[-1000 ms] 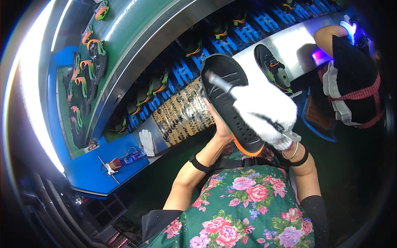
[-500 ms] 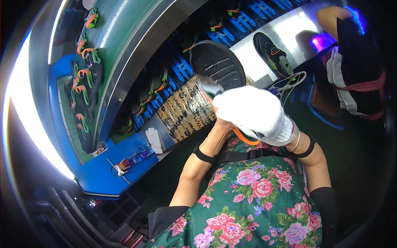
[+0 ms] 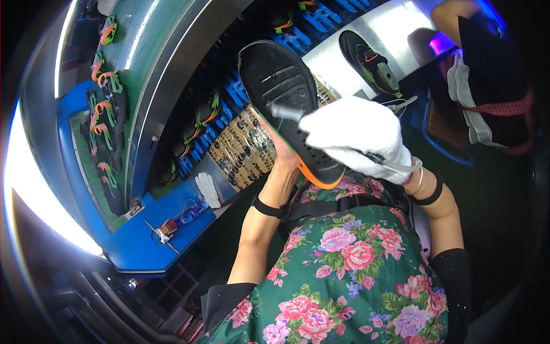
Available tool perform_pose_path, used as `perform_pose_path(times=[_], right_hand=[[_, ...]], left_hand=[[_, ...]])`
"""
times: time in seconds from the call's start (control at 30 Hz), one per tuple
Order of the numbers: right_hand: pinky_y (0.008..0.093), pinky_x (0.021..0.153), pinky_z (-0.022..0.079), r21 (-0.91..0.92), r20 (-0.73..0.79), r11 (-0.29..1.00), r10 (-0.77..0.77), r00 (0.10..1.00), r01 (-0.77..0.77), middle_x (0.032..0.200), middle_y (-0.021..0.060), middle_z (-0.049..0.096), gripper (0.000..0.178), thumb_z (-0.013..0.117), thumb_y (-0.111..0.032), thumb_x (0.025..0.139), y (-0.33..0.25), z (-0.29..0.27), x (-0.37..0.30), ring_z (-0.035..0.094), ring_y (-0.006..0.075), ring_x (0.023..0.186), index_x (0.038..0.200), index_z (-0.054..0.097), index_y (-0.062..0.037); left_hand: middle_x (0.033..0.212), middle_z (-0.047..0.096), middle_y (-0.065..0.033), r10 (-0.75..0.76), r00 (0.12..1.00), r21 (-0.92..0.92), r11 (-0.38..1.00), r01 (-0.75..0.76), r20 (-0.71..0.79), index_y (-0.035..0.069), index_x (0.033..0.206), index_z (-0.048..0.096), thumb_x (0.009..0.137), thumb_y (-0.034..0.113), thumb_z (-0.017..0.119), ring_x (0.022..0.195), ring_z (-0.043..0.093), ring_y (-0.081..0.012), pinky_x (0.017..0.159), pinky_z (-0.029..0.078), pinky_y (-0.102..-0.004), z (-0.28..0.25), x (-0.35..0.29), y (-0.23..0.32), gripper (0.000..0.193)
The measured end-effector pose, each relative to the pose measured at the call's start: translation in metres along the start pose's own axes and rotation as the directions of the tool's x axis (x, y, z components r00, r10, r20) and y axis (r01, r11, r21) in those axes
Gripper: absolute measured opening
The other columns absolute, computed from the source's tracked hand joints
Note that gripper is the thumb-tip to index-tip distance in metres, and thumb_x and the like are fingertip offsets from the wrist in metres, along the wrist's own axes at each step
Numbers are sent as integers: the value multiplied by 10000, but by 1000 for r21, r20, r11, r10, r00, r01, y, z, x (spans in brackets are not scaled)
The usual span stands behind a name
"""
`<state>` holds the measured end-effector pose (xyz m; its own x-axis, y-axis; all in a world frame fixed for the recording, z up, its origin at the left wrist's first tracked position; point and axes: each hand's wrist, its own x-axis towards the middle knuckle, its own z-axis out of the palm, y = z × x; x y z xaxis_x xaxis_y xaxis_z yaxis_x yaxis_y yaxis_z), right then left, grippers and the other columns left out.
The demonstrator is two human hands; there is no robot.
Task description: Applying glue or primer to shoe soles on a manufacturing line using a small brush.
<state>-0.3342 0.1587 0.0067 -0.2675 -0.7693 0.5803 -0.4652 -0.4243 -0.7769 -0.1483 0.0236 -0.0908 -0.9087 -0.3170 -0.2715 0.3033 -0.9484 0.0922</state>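
Observation:
A black shoe sole [image 3: 278,74] with an orange and green edge is tilted up in front of me, its ribbed and dimpled face toward me. My bare left hand [image 3: 281,143] grips it along its left edge, with most of the fingers hidden behind it. In a white knit glove, my right hand [image 3: 358,135] is closed around a small brush [image 3: 286,113], whose pale, blurred tip lies over the middle of the sole. The handle is hidden in the glove.
Ahead, a rack line [image 3: 235,92] with blue holders carries shoe parts. A taped cardboard patch [image 3: 238,149] sits before it. A black shoe [image 3: 366,60] rests on the metal ledge. At left are a blue table [image 3: 137,249], a white glove [image 3: 207,189] and a green conveyor [image 3: 129,57]. Another person [image 3: 487,86] is at right.
My left hand has raised the sole and shifted it left, so more of its face shows. The gloved hand and brush have moved from beside its lower end onto its middle.

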Motion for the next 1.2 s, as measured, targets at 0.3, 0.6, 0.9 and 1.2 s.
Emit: perform_pose_path(times=[0.3,0.6,0.9,1.2], right_hand=[[362,860,575,65,54,991,110,993,-113,1105,90,777,243,726,-26,865,-5,1,-19,725,290,1035,1096,792,-63],[369,808,609,113,33,992,58,998,-61,1055,101,775,266,789,-64,833,-10,1,-20,743,269,945,1098,772,-55],[374,793,597,87,79,996,19,997,-26,1089,107,768,286,786,-43,823,-9,0,-21,734,277,926,1108,771,-61],[357,796,590,165,33,977,134,990,-137,1048,103,774,257,795,-21,795,-8,-1,-23,736,263,950,1048,786,-69]], left_hand=[[975,665,-182,45,996,233,972,-27,-73,-11,1208,595,695,1064,235,860,682,-305,771,589,-422,51,21,-12,1244],[1006,649,-155,103,995,394,913,-101,16,9,1268,569,641,1082,264,935,643,-325,855,531,-493,46,33,4,1280],[1050,650,-154,135,982,288,943,-169,134,1,1240,585,654,1048,355,909,637,-304,879,513,-481,55,40,4,1222],[992,637,-139,119,985,384,909,-158,123,-21,1163,597,622,1034,466,906,648,-267,900,532,-474,54,47,10,1193]])
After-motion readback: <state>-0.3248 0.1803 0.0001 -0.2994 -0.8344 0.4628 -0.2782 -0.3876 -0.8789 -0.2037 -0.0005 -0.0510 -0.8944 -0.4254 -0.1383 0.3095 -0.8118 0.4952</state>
